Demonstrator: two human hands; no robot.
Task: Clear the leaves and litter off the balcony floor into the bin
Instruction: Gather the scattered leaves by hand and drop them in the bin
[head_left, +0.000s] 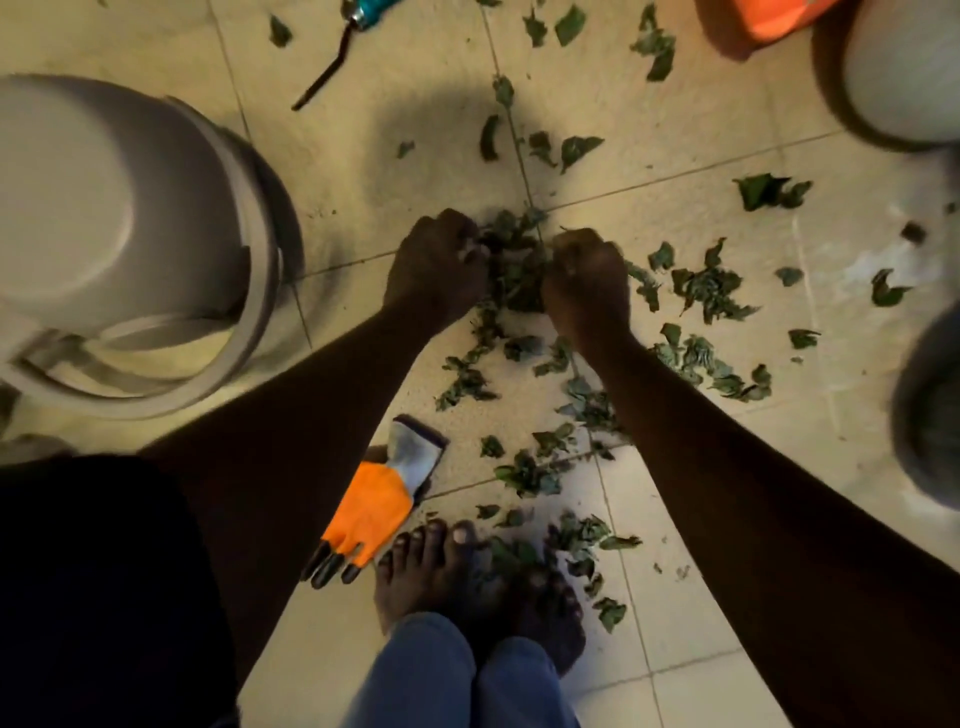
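Note:
Green leaves lie scattered over the tiled floor, with a clump of leaves (511, 260) bunched at the centre. My left hand (436, 265) and my right hand (587, 280) close on that clump from either side, fingers curled round it. A grey bin (119, 244) stands at the left, its rim close to my left forearm. More loose leaves (711, 291) lie to the right of my right hand, and others trail toward my bare feet (467, 577).
An orange and grey work glove (379, 499) lies by my left foot. A dark metal tool with a teal handle (337, 47) lies at the top. An orange container (763, 21) and pale pots (904, 78) stand along the right side.

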